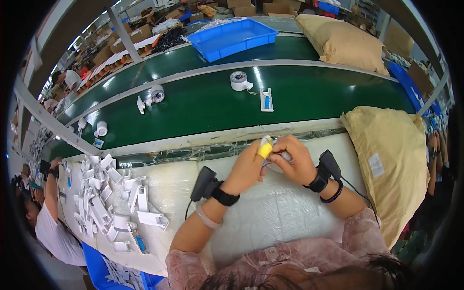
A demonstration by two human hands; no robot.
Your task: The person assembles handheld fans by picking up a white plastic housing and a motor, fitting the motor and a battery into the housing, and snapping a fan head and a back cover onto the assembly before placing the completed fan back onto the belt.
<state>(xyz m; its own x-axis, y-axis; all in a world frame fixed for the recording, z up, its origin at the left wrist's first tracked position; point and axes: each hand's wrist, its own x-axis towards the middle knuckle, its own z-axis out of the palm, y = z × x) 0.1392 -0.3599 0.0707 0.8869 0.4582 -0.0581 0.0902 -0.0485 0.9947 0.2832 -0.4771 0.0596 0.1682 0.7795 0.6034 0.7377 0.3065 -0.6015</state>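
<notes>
Over the tabletop (pixel 275 212), a small white part (pixel 286 155) lies between the two hands, nearer the right hand (pixel 297 162), whose bent fingers grasp it; its long axis is hidden. The left hand (pixel 244 166) curls close by, a yellow piece (pixel 264 149) at its fingers slanting up and away; whether they grip anything, I cannot tell. Beyond runs the green belt (pixel 203 108).
</notes>
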